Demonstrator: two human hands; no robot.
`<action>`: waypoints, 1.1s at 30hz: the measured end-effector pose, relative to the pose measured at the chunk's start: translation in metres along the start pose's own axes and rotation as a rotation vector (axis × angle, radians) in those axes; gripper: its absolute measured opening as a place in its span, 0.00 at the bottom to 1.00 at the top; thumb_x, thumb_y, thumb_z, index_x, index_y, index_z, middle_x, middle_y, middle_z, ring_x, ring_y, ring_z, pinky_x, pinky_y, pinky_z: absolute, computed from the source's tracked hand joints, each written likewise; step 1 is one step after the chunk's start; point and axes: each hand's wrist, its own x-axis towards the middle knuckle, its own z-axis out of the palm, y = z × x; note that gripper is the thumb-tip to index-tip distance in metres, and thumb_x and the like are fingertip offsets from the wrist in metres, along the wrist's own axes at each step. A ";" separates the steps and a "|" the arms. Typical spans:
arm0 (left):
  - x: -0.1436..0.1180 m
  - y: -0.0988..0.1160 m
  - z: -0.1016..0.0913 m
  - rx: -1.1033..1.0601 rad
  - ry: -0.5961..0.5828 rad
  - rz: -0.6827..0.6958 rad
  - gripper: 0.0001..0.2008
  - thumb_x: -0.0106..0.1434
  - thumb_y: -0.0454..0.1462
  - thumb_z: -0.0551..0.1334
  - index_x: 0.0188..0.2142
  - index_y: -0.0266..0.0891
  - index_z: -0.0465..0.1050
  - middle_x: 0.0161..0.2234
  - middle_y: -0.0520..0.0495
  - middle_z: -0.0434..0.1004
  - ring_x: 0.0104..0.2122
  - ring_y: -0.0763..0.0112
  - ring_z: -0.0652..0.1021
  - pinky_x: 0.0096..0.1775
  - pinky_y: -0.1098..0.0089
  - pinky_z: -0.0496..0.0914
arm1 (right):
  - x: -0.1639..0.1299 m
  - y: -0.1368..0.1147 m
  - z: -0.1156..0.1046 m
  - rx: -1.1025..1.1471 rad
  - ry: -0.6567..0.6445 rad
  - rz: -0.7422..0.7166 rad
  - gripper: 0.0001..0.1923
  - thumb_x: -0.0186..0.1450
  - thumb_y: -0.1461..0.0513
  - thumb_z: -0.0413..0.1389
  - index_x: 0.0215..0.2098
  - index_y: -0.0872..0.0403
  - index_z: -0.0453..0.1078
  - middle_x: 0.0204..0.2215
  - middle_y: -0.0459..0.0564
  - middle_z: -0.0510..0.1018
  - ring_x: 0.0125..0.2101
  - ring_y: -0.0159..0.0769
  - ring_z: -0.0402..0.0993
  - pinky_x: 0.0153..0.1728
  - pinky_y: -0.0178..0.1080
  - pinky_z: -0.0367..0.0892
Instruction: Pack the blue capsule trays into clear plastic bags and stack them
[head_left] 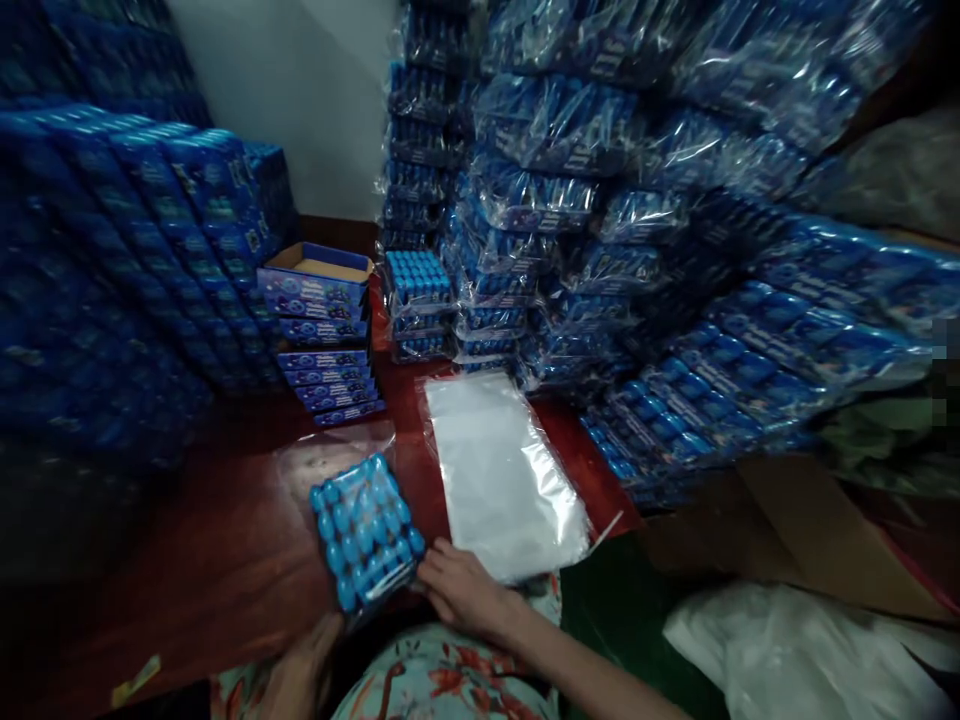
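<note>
A block of small blue-capped bottles [367, 530], set in rows, lies on the dark red table inside a clear plastic bag [300, 465]. The bag's loose film spreads out past the far side of the block. At the block's near right corner, my right hand [459, 588] has its fingers closed on the bag's edge. My left hand [311, 650] is low by the near left corner, blurred, and its fingers do not show clearly. To the right of the block lies a flat stack of clear plastic bags [502, 470].
Nested purple-blue cardboard trays [322, 330] stand beyond the block. Wrapped blue packs [540, 200] tower at the back and right, with more stacks [150, 230] at left. A white plastic sack [787, 650] and a brown cardboard box [810, 520] sit at lower right.
</note>
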 end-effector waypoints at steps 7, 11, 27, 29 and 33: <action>0.033 0.055 -0.082 0.175 -0.107 -0.058 0.22 0.55 0.27 0.51 0.43 0.47 0.74 0.40 0.46 0.81 0.40 0.63 0.80 0.39 0.69 0.72 | 0.018 0.013 -0.049 0.194 0.173 0.018 0.09 0.64 0.69 0.44 0.32 0.52 0.63 0.30 0.46 0.71 0.29 0.32 0.67 0.30 0.32 0.63; 0.047 0.088 -0.139 0.330 -0.008 0.040 0.16 0.57 0.27 0.49 0.36 0.44 0.72 0.33 0.46 0.78 0.35 0.64 0.77 0.37 0.68 0.68 | 0.032 0.012 -0.085 0.281 0.416 -0.021 0.11 0.65 0.69 0.43 0.36 0.52 0.65 0.36 0.50 0.73 0.35 0.33 0.70 0.36 0.33 0.66; 0.150 0.100 -0.220 -0.815 0.766 0.044 0.13 0.56 0.44 0.63 0.33 0.36 0.75 0.31 0.49 0.79 0.31 0.70 0.76 0.35 0.73 0.68 | 0.154 0.011 -0.162 1.166 0.889 0.036 0.14 0.61 0.53 0.55 0.27 0.53 0.59 0.21 0.41 0.75 0.21 0.32 0.75 0.26 0.34 0.69; 0.156 0.097 -0.212 -1.005 0.737 0.030 0.15 0.53 0.43 0.65 0.36 0.35 0.76 0.36 0.45 0.80 0.36 0.67 0.77 0.40 0.70 0.69 | 0.160 0.011 -0.161 1.211 0.891 0.060 0.14 0.60 0.52 0.56 0.27 0.52 0.59 0.21 0.41 0.74 0.19 0.31 0.74 0.25 0.35 0.70; 0.165 0.096 -0.202 -1.237 0.762 0.049 0.14 0.56 0.44 0.64 0.33 0.34 0.77 0.32 0.45 0.81 0.35 0.67 0.79 0.43 0.67 0.69 | 0.167 0.011 -0.161 1.228 0.909 0.117 0.16 0.59 0.51 0.56 0.28 0.52 0.59 0.21 0.41 0.73 0.17 0.31 0.72 0.23 0.36 0.70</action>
